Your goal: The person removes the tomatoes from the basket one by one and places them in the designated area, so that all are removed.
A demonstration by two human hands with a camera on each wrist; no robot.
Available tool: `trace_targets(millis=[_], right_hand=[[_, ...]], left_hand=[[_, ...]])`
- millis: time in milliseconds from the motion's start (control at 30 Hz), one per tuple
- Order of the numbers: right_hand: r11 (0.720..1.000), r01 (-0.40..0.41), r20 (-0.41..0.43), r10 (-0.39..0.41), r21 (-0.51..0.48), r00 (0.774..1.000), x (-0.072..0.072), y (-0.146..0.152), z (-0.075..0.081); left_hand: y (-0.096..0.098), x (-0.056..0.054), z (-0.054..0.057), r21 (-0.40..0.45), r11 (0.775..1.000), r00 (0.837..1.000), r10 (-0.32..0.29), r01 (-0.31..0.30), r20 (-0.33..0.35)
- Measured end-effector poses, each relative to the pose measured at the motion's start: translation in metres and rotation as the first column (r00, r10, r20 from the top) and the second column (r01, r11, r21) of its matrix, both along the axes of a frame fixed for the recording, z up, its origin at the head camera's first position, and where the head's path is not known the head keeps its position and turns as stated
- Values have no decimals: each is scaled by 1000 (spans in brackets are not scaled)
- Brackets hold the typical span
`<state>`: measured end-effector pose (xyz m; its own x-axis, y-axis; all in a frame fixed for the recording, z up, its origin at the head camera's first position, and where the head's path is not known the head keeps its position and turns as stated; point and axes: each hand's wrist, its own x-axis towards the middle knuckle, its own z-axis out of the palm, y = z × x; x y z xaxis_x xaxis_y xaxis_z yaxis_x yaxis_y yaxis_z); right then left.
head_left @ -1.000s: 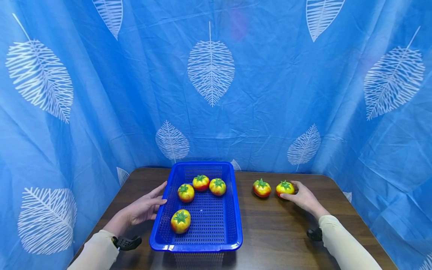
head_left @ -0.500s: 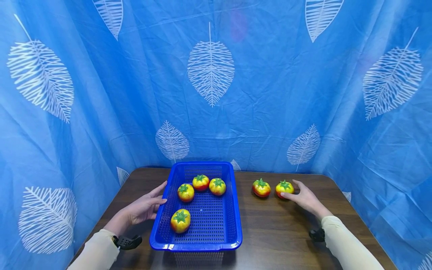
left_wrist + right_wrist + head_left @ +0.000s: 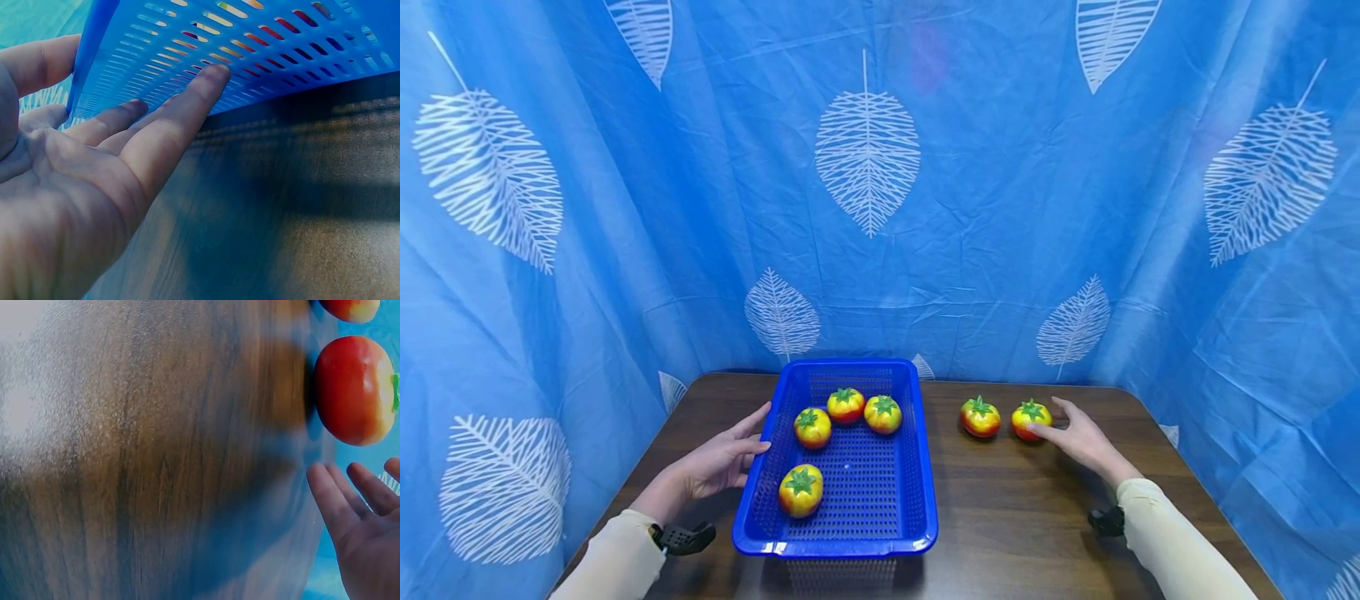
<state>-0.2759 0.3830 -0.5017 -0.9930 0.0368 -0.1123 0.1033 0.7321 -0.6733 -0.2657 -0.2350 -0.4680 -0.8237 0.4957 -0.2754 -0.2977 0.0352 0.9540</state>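
In the head view, a blue perforated plastic basket (image 3: pixel 842 550) stands left of the table's middle with several red-and-yellow tomatoes (image 3: pixel 801 492) in it, each topped by green leaves. My left hand (image 3: pixel 718 462) is at its left rim, thumb tip over the rim. The left wrist view shows long, fairly straight fingers (image 3: pixel 181 119) along the slotted outer wall. My right hand (image 3: pixel 1078 437) is beside the rightmost tomato (image 3: pixel 1031 419) on the table, thumb and fingers spread about it. From the right wrist, a gap shows between these fingertips and the tomato (image 3: pixel 355 390).
Another tomato (image 3: pixel 980 417) lies on the dark wooden table (image 3: pixel 1000 517), between the basket and the rightmost tomato. A blue curtain (image 3: pixel 880 292) with white leaf prints hangs close behind the table and along both sides.
My right hand has shifted slightly right and its fingers stand a little further from the rightmost tomato. The left hand, basket and tomatoes keep their places.
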Motion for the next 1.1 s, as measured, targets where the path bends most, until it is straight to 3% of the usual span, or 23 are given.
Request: trace_targets(millis=[267,467,700,867,1100], right_hand=[[995,55,-144,-42,84,989,0,1,12],[991,63,-243,-32,121,970,1,-10,31],[984,-47,-353,105,171,930,2,-50,58],[965,-151,-424,232,216,876,3,-85,72],[916,-315,-417,394,248,819,7,-133,92]], left_hand=[[-1,1,1,11,1000,1000,-26,26,-4],[-2,0,0,12,1000,1000,-29,29,3],[-2,1,-2,13,1000,1000,-20,19,12],[-2,1,-2,8,1000,1000,-22,22,3],[-1,1,-2,9,1000,1000,-28,28,1]])
